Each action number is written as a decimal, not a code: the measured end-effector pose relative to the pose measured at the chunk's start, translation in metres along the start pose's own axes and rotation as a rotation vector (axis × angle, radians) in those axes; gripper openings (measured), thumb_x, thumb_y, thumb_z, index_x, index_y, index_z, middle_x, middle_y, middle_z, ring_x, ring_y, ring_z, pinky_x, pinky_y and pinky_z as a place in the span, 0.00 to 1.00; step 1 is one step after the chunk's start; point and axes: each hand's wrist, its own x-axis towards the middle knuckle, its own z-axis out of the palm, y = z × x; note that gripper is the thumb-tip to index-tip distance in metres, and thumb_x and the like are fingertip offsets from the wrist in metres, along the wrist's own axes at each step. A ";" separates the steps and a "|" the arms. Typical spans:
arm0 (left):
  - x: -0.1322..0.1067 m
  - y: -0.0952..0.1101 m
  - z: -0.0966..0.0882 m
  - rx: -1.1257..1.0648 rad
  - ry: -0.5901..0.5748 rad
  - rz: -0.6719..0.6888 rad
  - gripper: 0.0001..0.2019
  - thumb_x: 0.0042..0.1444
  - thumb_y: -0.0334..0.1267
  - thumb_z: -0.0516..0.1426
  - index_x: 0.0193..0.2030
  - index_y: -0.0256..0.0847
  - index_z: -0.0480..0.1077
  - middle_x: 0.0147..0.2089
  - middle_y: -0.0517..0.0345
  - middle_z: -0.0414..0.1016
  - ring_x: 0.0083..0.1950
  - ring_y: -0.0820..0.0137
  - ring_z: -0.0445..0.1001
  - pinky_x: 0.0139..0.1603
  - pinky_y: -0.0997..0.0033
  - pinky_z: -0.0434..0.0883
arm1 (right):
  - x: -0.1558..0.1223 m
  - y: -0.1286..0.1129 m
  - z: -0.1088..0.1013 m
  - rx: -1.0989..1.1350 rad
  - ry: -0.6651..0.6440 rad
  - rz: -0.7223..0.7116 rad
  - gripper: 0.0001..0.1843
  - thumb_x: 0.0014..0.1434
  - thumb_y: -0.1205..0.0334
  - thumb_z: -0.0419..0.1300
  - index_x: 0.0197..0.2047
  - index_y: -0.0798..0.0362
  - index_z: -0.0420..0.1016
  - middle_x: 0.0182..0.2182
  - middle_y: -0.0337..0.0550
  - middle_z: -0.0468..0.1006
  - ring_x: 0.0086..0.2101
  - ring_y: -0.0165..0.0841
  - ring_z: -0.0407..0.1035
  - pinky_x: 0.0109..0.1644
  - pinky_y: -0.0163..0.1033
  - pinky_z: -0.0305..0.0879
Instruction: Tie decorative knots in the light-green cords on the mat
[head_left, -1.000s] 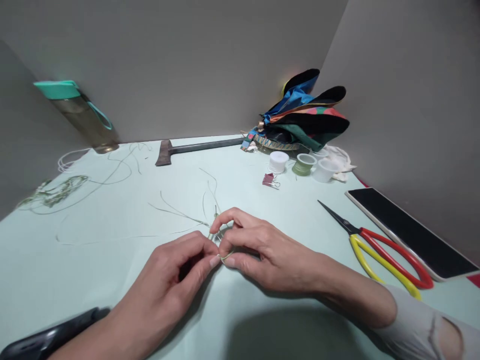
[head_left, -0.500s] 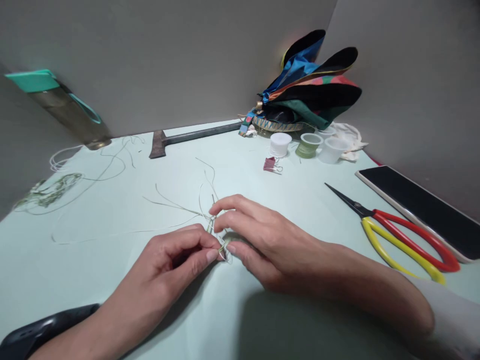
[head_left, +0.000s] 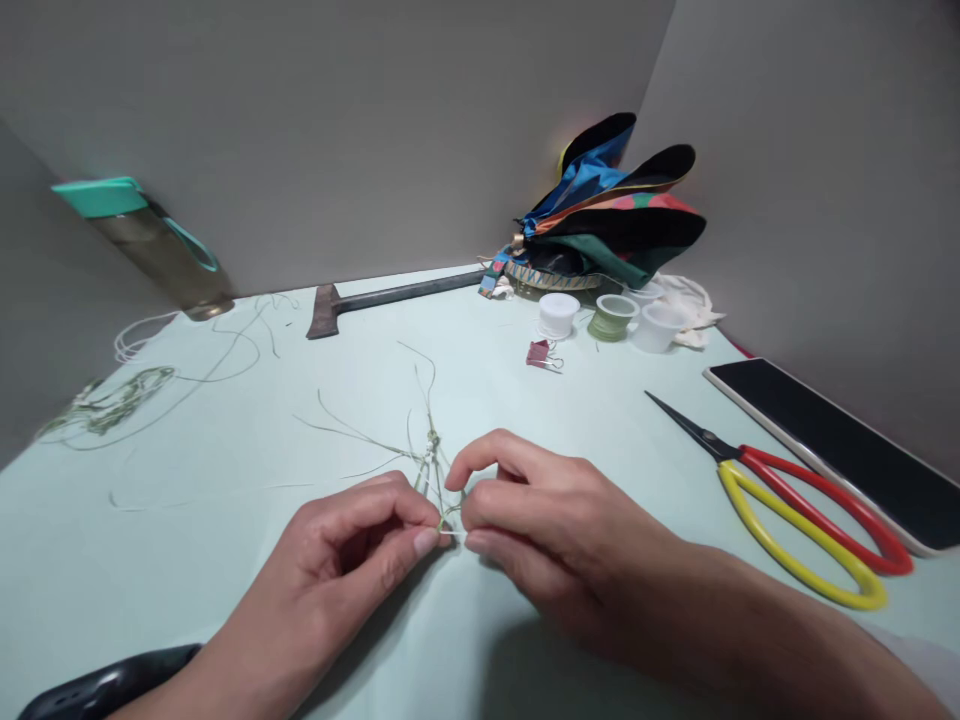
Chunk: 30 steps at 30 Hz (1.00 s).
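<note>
Thin pale green cords (head_left: 427,455) lie knotted together on the pale green table (head_left: 225,560), their loose ends fanning away from me. My left hand (head_left: 360,545) pinches the near end of the cords between thumb and forefinger. My right hand (head_left: 540,520) pinches the same spot from the right, fingertips almost touching those of the left. A dark band sits on my left wrist (head_left: 112,685).
Red and yellow scissors (head_left: 787,500) and a dark phone (head_left: 832,450) lie at the right. Small thread spools (head_left: 611,318), a pink binder clip (head_left: 538,353) and folded colourful fabric (head_left: 611,215) sit at the back. A hammer-like tool (head_left: 390,295), a teal-lidded bottle (head_left: 150,245) and more cord (head_left: 112,390) are at the left.
Both hands have drawn a little closer to me with the knot, and the right hand's fingers have closed into a tighter pinch. The view has shifted slightly.
</note>
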 end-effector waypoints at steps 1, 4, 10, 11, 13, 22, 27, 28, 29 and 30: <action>0.000 -0.001 0.000 0.005 0.001 -0.002 0.14 0.62 0.49 0.61 0.30 0.46 0.81 0.30 0.58 0.77 0.32 0.66 0.72 0.34 0.69 0.66 | 0.000 -0.002 -0.007 0.016 -0.025 0.018 0.12 0.72 0.70 0.54 0.34 0.49 0.64 0.43 0.40 0.75 0.34 0.28 0.68 0.41 0.35 0.66; 0.001 -0.006 -0.001 0.013 0.002 -0.008 0.15 0.61 0.51 0.61 0.30 0.46 0.81 0.29 0.58 0.75 0.31 0.66 0.70 0.32 0.69 0.64 | -0.002 -0.007 -0.026 0.018 -0.152 0.130 0.14 0.74 0.68 0.52 0.33 0.47 0.60 0.26 0.31 0.64 0.27 0.29 0.61 0.35 0.36 0.60; 0.004 -0.013 -0.001 0.006 0.013 -0.058 0.18 0.61 0.57 0.61 0.33 0.46 0.82 0.31 0.57 0.75 0.32 0.66 0.67 0.32 0.68 0.63 | -0.010 0.003 -0.049 -0.278 -0.268 0.154 0.15 0.73 0.65 0.51 0.32 0.47 0.56 0.24 0.32 0.62 0.25 0.31 0.60 0.31 0.41 0.49; 0.005 -0.012 -0.001 0.009 0.018 -0.069 0.18 0.60 0.57 0.61 0.33 0.46 0.82 0.31 0.57 0.75 0.32 0.66 0.67 0.33 0.68 0.63 | -0.011 0.005 -0.052 -0.312 -0.266 0.161 0.15 0.73 0.65 0.51 0.32 0.47 0.56 0.24 0.32 0.63 0.25 0.32 0.61 0.31 0.42 0.48; 0.006 -0.010 0.000 0.016 0.035 -0.085 0.18 0.58 0.57 0.62 0.32 0.45 0.82 0.31 0.56 0.76 0.32 0.65 0.68 0.33 0.68 0.65 | -0.013 0.006 -0.059 -0.352 -0.267 0.173 0.15 0.73 0.63 0.51 0.32 0.47 0.58 0.23 0.33 0.63 0.24 0.32 0.61 0.32 0.42 0.47; -0.001 -0.015 0.004 0.095 0.158 -0.005 0.18 0.64 0.57 0.59 0.47 0.46 0.81 0.26 0.63 0.64 0.26 0.68 0.64 0.24 0.73 0.65 | -0.015 0.007 -0.077 -0.549 -0.247 0.369 0.14 0.71 0.59 0.49 0.32 0.47 0.66 0.22 0.35 0.67 0.26 0.34 0.65 0.33 0.41 0.50; -0.004 -0.018 0.005 0.219 0.179 0.114 0.14 0.65 0.53 0.59 0.41 0.46 0.80 0.25 0.62 0.67 0.29 0.66 0.69 0.28 0.71 0.70 | -0.011 0.019 -0.083 -0.596 -0.163 0.402 0.15 0.71 0.57 0.48 0.32 0.48 0.66 0.20 0.32 0.61 0.23 0.32 0.60 0.31 0.40 0.52; -0.005 -0.018 0.005 0.245 0.180 0.136 0.14 0.66 0.52 0.59 0.40 0.46 0.79 0.25 0.61 0.68 0.29 0.65 0.70 0.28 0.71 0.71 | -0.008 0.020 -0.082 -0.614 -0.142 0.412 0.15 0.71 0.58 0.49 0.32 0.48 0.66 0.20 0.33 0.62 0.23 0.32 0.60 0.32 0.40 0.52; -0.005 -0.018 0.005 0.271 0.180 0.158 0.14 0.66 0.51 0.58 0.39 0.46 0.79 0.25 0.61 0.68 0.29 0.65 0.70 0.29 0.71 0.71 | -0.006 0.022 -0.080 -0.636 -0.124 0.424 0.14 0.71 0.59 0.49 0.32 0.48 0.67 0.21 0.33 0.63 0.24 0.32 0.61 0.32 0.40 0.53; -0.006 -0.017 0.005 0.297 0.178 0.180 0.13 0.67 0.50 0.58 0.38 0.46 0.79 0.26 0.61 0.69 0.29 0.65 0.71 0.29 0.70 0.71 | -0.002 0.024 -0.077 -0.663 -0.107 0.438 0.14 0.71 0.61 0.50 0.32 0.49 0.67 0.21 0.33 0.64 0.24 0.32 0.61 0.33 0.40 0.54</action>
